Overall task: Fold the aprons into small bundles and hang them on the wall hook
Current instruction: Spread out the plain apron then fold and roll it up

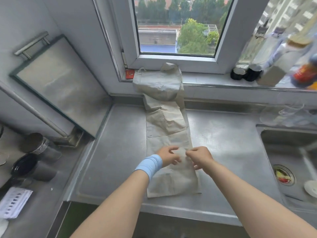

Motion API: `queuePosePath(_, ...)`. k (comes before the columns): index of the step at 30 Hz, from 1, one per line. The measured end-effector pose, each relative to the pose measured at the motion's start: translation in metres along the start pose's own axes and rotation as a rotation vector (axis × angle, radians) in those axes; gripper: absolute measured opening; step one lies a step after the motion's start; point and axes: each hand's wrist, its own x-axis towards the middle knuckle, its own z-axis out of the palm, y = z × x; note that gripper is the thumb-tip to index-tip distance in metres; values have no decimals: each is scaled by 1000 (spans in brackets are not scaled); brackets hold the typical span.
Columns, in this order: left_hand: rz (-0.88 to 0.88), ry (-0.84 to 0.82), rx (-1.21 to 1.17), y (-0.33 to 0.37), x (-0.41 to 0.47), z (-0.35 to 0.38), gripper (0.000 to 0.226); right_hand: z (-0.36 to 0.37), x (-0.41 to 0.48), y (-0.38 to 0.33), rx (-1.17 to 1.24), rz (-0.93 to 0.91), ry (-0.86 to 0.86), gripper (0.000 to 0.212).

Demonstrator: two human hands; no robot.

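A beige apron (169,131) lies folded into a long narrow strip on the steel counter (120,152), running from the near edge up to the windowsill, where its top and loops bunch up. My left hand (169,156), with a blue band at the wrist, hovers over the strip's lower middle with curled fingers that touch the cloth. My right hand (199,157) is beside it, fingers bent, pinching at the fabric's right edge. No wall hook is in view.
A sink (291,160) with a drain strainer lies at the right. Bottles and jars (274,66) crowd the right windowsill. Dark cups and tins (34,152) stand at the left, below a tilted framed panel (58,83). A red packet (129,74) sits on the sill.
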Motion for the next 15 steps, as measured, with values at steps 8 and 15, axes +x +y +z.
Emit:
queuePosePath(8, -107, 159, 849, -49, 11, -5, 64, 13, 12, 37, -1002, -453, 115, 76)
queuePosePath(15, -213, 16, 993, -42, -3, 0, 62, 11, 11, 41, -1104, -535, -78, 38)
